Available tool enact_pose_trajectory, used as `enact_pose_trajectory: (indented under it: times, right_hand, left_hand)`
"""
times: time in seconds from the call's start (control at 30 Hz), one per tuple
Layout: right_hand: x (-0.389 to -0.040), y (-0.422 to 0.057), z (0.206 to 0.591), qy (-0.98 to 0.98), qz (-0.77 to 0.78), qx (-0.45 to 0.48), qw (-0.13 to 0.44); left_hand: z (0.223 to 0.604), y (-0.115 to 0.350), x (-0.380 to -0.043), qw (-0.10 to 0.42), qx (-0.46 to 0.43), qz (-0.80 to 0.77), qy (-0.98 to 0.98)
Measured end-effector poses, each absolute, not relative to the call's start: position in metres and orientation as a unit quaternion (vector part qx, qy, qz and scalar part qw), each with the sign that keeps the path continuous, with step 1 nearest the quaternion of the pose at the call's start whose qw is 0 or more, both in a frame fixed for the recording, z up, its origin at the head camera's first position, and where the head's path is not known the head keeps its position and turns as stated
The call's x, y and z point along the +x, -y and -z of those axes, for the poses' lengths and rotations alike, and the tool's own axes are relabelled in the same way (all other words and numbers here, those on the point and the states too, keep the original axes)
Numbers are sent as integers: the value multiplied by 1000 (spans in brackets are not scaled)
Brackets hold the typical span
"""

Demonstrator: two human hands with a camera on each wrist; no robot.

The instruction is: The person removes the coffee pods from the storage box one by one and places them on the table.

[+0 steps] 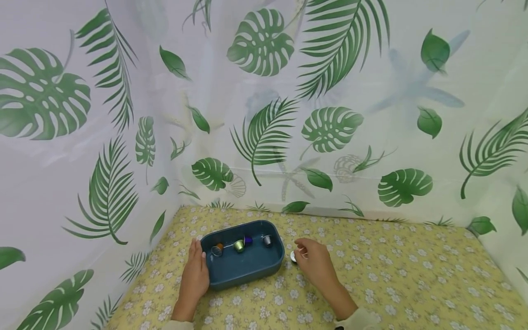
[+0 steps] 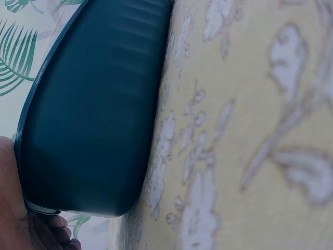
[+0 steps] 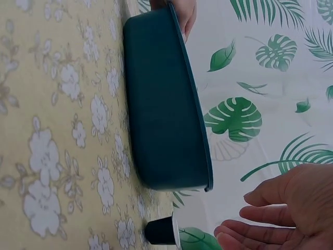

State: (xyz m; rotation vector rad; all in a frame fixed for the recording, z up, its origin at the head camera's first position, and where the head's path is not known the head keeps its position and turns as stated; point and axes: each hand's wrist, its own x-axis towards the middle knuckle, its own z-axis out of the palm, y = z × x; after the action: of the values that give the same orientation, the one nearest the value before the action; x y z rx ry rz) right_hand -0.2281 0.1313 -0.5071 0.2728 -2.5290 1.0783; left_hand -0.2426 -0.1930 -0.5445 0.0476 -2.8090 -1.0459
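A dark teal rectangular tub (image 1: 243, 276) stands on the floral cloth. Inside it lie several coffee capsules: an orange one (image 1: 217, 249), a green one (image 1: 239, 246), a purple one (image 1: 248, 240) and a grey one (image 1: 267, 240). My left hand (image 1: 195, 272) rests against the tub's left end, its fingers extended along the wall. To the right of the tub, a dark coffee capsule (image 3: 160, 230) stands on the cloth with its pale lid up. Just above that capsule is my right hand (image 3: 289, 213), fingers loosely bent and apart from it.
A yellow cloth (image 1: 396, 275) with white flowers covers the surface and stretches far to the right. White sheeting (image 1: 350, 183) printed with green leaves rises behind it and along both sides.
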Motion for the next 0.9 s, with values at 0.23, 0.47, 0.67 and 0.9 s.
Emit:
enact_pose_trajectory:
  times: [0.23,0.47,0.67,0.9]
  right_hand:
    - [-227,-119,509,896,-387,117,184]
    - [-230,-111,505,898,-390,128,161]
    - [-231,-108,501,898,-389,131,156]
    - [-231,-103,501,897,-379,147,173]
  left_hand:
    - [544,192,-242,70,18,351,934]
    - [544,193,-243,71,16,351,933]
    - [545,193,-242,78,14,353,932]
    - [545,192,-242,77,16,352,933]
